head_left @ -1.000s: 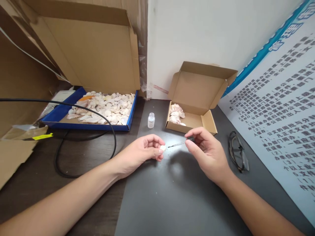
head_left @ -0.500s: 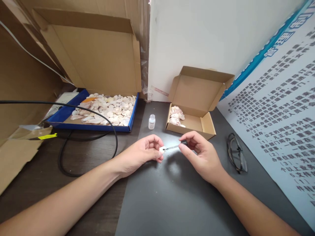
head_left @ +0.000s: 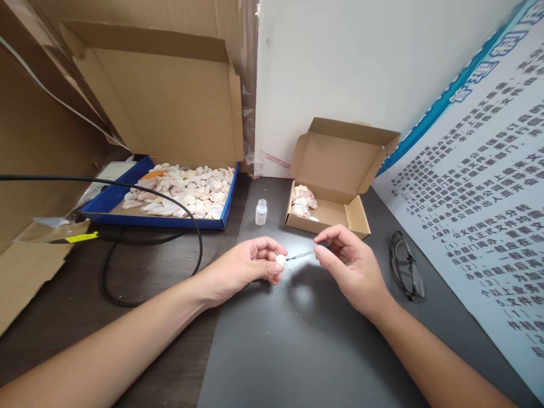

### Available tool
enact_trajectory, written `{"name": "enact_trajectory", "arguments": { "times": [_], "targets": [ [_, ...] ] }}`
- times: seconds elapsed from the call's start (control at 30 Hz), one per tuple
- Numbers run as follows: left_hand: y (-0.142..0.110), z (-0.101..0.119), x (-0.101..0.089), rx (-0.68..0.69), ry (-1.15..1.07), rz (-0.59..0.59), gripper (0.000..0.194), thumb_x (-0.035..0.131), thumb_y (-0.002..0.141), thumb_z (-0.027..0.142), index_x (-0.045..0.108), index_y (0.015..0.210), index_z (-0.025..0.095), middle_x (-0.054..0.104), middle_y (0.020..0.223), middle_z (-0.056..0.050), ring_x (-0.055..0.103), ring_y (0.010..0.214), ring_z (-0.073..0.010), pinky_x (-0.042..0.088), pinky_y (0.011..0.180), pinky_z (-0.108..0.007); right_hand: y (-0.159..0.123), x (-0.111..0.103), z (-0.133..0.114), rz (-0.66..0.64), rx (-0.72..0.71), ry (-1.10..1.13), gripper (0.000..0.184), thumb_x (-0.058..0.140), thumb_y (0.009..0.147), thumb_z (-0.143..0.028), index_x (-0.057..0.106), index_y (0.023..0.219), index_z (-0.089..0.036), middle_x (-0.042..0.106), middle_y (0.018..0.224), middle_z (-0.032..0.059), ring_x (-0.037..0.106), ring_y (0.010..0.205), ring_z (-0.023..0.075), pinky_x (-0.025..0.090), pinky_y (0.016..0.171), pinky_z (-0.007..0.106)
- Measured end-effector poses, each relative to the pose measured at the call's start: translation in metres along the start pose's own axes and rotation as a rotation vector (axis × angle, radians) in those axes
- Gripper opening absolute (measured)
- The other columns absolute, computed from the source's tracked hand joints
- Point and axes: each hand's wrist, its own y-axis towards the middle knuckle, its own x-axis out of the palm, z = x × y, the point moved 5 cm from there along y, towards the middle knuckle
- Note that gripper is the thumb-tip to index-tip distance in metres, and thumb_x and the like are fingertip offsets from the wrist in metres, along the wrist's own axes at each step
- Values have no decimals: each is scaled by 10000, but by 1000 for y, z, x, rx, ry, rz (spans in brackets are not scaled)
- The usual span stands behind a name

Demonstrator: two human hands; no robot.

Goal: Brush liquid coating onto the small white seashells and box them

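My left hand [head_left: 253, 262] is closed, pinching a small white shell [head_left: 280, 260] between thumb and fingers over the grey mat. In my right hand [head_left: 346, 263], thumb and fingertips are closed on a thin, rod-like tool [head_left: 301, 256], its handle mostly hidden by the fingers. The dark tip of this tool points left at the shell, very close to its right edge; whether they touch I cannot tell. Beyond my left hand stands a small clear bottle [head_left: 261, 212], upright, with a printed label and no cap on it.
Many shells [head_left: 191, 190] fill a blue-edged box [head_left: 161, 222] at the left. A smaller cardboard box [head_left: 357, 218] holds several shells [head_left: 302, 201] in its left side. Glasses [head_left: 406, 266] lie at the right. A black cable [head_left: 199, 243] loops near my left forearm.
My right hand and the thin tool have shifted slightly right, away from the shell. The shell has turned a little in my left fingers. The view has moved slightly.
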Motion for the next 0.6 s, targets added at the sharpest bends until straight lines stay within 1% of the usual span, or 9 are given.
{"name": "enact_trajectory", "arguments": {
  "times": [0.07, 0.17, 0.23, 0.33, 0.47, 0.6],
  "targets": [
    [0, 0, 1, 0, 8, -14, 281, 774, 755, 267, 614, 965, 171, 649, 736, 4, 593, 680, -121, 444, 704, -262, 0, 0, 0, -2, -2, 9, 118, 621, 859, -317, 600, 904, -210, 507, 670, -20, 481, 595, 132, 409, 564, 258],
    [1, 0, 1, -2, 15, -28, 281, 772, 757, 248, 601, 966, 170, 647, 729, 10, 589, 680, -116, 442, 695, -255, 0, 1, -1, -30, -3, -19, 90, 621, 851, -293, 594, 876, -210, 495, 661, -26, 460, 580, 123, 392, 546, 250],
    [1, 0, 0, -2, 19, -35, 279, 768, 761, 240, 596, 969, 170, 640, 734, 13, 590, 684, -116, 443, 690, -254, 0, 0, -1, -23, 0, -26, 76, 604, 857, -282, 588, 861, -208, 493, 649, -27, 457, 575, 124, 387, 545, 252],
    [1, 0, 0, 8, 31, -49, 262, 747, 783, 238, 588, 979, 169, 633, 744, 12, 589, 701, -115, 446, 707, -256, 0, 0, -1, -6, -6, -9, 96, 599, 870, -302, 593, 894, -210, 504, 660, -24, 475, 588, 129, 396, 557, 256],
    [1, -1, 1, 19, 53, -56, 268, 735, 789, 235, 577, 994, 166, 622, 760, 10, 583, 717, -117, 447, 722, -260, 0, 3, -1, -48, -8, -25, 93, 616, 863, -297, 591, 890, -212, 492, 671, -29, 461, 585, 119, 394, 550, 245],
    [0, -1, 2, 37, 77, -58, 272, 724, 790, 240, 567, 998, 164, 603, 770, 11, 576, 721, -123, 446, 725, -269, 1, 2, 0, -24, -1, -16, 92, 600, 871, -295, 590, 889, -206, 495, 669, -25, 467, 591, 123, 398, 559, 250]
  ]
}}
